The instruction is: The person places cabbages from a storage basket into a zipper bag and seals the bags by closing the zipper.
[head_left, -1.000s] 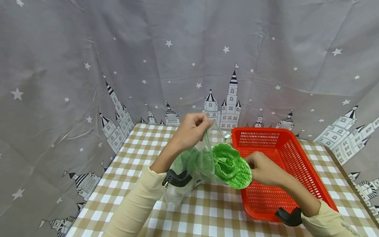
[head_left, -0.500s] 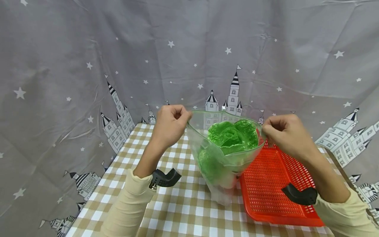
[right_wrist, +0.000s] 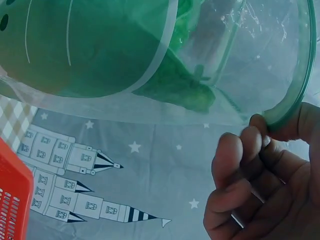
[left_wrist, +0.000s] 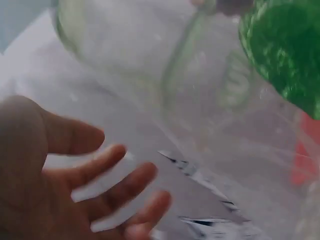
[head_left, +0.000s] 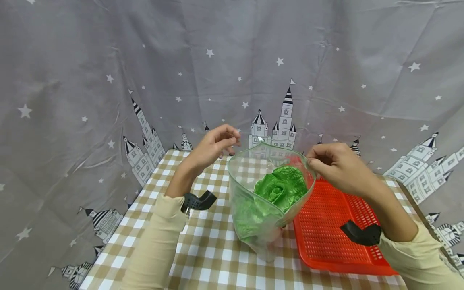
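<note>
A clear plastic zip bag (head_left: 242,207) with a pale green rim stands with its mouth wide. Inside lies a bright green leafy cabbage (head_left: 279,187), with more green showing blurred through the wall below it. My right hand (head_left: 338,167) pinches the bag's rim at its right side; the right wrist view shows thumb and index finger on that edge (right_wrist: 292,112). My left hand (head_left: 214,147) hovers just off the rim's left side, its fingers relaxed and apart. Nothing is in that hand (left_wrist: 85,180) in the left wrist view.
To the right, a red perforated plastic basket (head_left: 326,268) sits behind and beneath my right forearm. A brown-and-white checked cloth (head_left: 203,257) covers the table. Behind it hangs a grey curtain (head_left: 217,92) printed with castles and stars.
The right hand moved from the cabbage to the bag's rim, and both hands pulled the rim apart. Since then the left hand has let go, and the cabbage sits lower in the bag.
</note>
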The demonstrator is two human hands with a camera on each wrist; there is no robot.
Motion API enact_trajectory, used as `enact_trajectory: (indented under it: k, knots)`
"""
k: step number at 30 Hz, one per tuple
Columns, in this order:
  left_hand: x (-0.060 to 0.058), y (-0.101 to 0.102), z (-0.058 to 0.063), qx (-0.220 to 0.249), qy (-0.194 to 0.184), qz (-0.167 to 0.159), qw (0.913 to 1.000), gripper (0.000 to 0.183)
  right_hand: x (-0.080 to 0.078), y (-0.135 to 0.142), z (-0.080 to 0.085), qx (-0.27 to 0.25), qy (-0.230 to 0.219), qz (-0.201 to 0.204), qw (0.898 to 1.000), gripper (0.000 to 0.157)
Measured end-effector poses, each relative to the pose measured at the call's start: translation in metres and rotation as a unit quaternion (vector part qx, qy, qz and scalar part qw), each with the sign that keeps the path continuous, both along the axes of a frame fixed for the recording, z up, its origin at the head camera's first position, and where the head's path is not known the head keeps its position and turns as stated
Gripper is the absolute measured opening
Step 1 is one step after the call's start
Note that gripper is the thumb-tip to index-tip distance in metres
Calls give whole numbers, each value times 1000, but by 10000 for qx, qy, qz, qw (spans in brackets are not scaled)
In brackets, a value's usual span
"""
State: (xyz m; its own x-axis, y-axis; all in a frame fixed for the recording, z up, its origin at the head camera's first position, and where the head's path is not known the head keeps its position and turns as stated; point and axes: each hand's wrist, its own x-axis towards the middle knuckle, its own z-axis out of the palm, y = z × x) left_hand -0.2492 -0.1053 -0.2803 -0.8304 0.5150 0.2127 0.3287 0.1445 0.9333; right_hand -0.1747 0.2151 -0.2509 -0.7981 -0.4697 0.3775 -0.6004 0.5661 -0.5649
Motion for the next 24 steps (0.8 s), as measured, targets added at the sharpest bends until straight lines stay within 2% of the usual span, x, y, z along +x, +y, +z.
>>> enact_trajectory:
  k: [3, 4, 5, 7, 8, 10, 11, 12, 14, 15, 16, 17, 18, 20, 24]
  knots:
    - [-30, 12, -9, 94, -486, -724, 9961, 38, -2, -3, -1, 38, -30, -37, 10000, 16]
    - [-35, 16, -10, 104, -581, -969, 9935, 39, -3, -3, -2, 38, -12, -51, 10000, 15]
    - [-39, 20, -11, 127, -623, -1077, 9921, 38, -2, -4, -4, 34, 40, -97, 9999, 15]
    - [-40, 28, -11, 121, -541, -1002, 9934, 32, 2, -6, -8, 25, 271, -285, 9992, 12]
    - [-39, 31, -11, 121, -458, -843, 9953, 27, 6, -8, -10, -12, 526, -406, 9978, 10]
    - [-33, 35, -11, 57, -311, -374, 9988, 19, 17, -14, -17, -217, 1388, -581, 9884, 20]
    - [-31, 37, -11, 80, -260, -179, 9995, 17, 25, -18, -20, -346, 1938, -656, 9782, 29]
    - [-28, 38, -11, 95, -222, -47, 9997, 17, 34, -23, -24, -501, 2532, -671, 9638, 38]
    - [-26, 40, -13, 184, -161, 97, 9997, 16, 53, -36, -31, -668, 3667, -578, 9261, 53]
    - [-25, 41, -14, 232, -140, 154, 9995, 16, 63, -43, -34, -627, 4069, -520, 9098, 59]
    - [-25, 42, -15, 276, -96, 217, 9993, 17, 73, -49, -36, -532, 4321, -462, 8991, 59]
    - [-25, 42, -15, 311, -51, 285, 9991, 16, 81, -55, -38, -441, 4462, -381, 8930, 56]
    - [-24, 43, -16, 332, -11, 358, 9988, 16, 87, -60, -40, -374, 4543, -305, 8895, 52]
    - [-24, 42, -17, 414, 79, 487, 9979, 15, 95, -65, -43, -288, 4453, -284, 8944, 43]
    - [-25, 36, -20, 643, 139, 646, 9957, 13, 90, -59, -48, -732, 4167, -343, 9054, 34]
